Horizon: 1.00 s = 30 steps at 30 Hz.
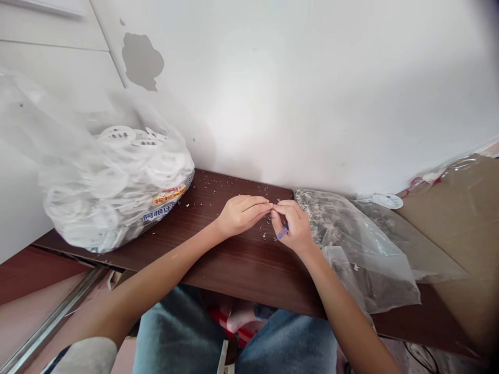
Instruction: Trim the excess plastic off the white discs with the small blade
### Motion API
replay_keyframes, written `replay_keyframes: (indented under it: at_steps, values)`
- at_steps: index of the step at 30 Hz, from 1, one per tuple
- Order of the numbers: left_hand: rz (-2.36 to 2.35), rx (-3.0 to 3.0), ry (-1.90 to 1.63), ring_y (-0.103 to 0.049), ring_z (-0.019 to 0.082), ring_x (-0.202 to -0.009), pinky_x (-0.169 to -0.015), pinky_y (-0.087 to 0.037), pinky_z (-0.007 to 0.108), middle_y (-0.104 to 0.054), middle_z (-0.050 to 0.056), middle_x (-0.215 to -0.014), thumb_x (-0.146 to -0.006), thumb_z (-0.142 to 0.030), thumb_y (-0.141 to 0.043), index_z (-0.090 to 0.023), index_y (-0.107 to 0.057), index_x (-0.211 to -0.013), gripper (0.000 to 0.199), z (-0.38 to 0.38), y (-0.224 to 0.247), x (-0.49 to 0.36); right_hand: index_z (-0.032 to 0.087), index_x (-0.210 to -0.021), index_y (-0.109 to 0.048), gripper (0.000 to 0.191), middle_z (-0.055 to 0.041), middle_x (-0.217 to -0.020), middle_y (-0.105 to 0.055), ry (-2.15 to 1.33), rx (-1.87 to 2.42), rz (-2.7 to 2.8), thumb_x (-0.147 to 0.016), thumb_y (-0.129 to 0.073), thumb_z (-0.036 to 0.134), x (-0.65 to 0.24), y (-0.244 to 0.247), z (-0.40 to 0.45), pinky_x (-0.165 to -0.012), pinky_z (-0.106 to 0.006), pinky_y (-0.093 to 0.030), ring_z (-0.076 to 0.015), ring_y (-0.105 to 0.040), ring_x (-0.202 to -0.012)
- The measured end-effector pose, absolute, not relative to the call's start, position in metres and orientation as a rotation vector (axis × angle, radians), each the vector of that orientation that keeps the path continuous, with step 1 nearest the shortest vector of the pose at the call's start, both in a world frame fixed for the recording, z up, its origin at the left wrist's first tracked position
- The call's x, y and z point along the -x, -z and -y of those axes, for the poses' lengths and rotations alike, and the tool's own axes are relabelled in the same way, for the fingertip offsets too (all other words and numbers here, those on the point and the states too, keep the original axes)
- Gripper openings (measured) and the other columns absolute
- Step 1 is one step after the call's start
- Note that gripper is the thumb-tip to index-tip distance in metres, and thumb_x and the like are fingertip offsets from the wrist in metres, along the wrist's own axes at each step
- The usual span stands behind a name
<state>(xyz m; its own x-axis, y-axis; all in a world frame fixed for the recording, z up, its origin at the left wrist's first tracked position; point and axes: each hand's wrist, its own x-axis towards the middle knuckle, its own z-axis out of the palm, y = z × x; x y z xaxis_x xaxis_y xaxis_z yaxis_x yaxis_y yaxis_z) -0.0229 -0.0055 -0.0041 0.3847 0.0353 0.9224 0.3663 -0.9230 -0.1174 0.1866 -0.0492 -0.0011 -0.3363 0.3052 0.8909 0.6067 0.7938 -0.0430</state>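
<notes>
My left hand (241, 215) and my right hand (293, 229) meet at the fingertips above a dark brown wooden tabletop (241, 259). My right hand grips a small blue tool (283, 232), mostly hidden by the fingers. My left fingers are closed against my right fingertips, and anything between them is too small to make out. Small pale scraps (265, 235) lie on the wood below my hands. To the left of my left hand stands a clear plastic bag (117, 182) packed with white perforated plastic discs.
A clear bag of grey-white scraps (351, 239) lies right of my right hand, partly over the table edge. Brown cardboard (452, 223) and a white disc (388, 201) are further right. A white wall rises behind the table. My knees are below its front edge.
</notes>
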Motion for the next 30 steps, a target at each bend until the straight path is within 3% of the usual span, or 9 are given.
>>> replay_keyframes:
  at_steps: [14, 23, 30]
  values:
    - [0.506, 2.477, 1.555, -0.076, 0.018, -0.101, -0.084, -0.065, 0.031, -0.078, 0.009, -0.111, -0.105, -0.02, -0.062, -0.017, -0.067, -0.123, 0.019, 0.009, 0.004, 0.021, 0.022, -0.125, -0.059, 0.028, -0.0103, -0.103, -0.071, 0.398, 0.715, 1.943, -0.1, -0.064, 0.011, -0.189, 0.004, 0.047, -0.072, -0.034, -0.063, -0.0207, -0.073, -0.091]
    - [0.646, 2.604, 1.559, -0.072, 0.015, -0.089, -0.073, -0.06, 0.025, -0.074, 0.007, -0.104, -0.109, -0.026, -0.055, -0.017, -0.066, -0.116, 0.015, 0.016, 0.003, 0.018, 0.019, -0.122, -0.061, 0.028, -0.0109, -0.105, -0.076, 0.679, 0.737, 1.975, -0.097, -0.07, 0.012, -0.194, 0.005, 0.046, -0.065, -0.029, -0.057, -0.0182, -0.074, -0.083]
    - [0.849, 2.73, 1.699, -0.07, 0.017, -0.095, -0.083, -0.06, 0.03, -0.074, 0.008, -0.104, -0.112, -0.029, -0.05, -0.018, -0.068, -0.113, 0.021, 0.023, 0.011, 0.01, 0.019, -0.113, -0.064, 0.02, -0.0076, -0.098, -0.079, 0.929, 0.766, 2.006, -0.097, -0.072, 0.012, -0.196, 0.002, 0.047, -0.063, -0.03, -0.052, -0.0158, -0.073, -0.075]
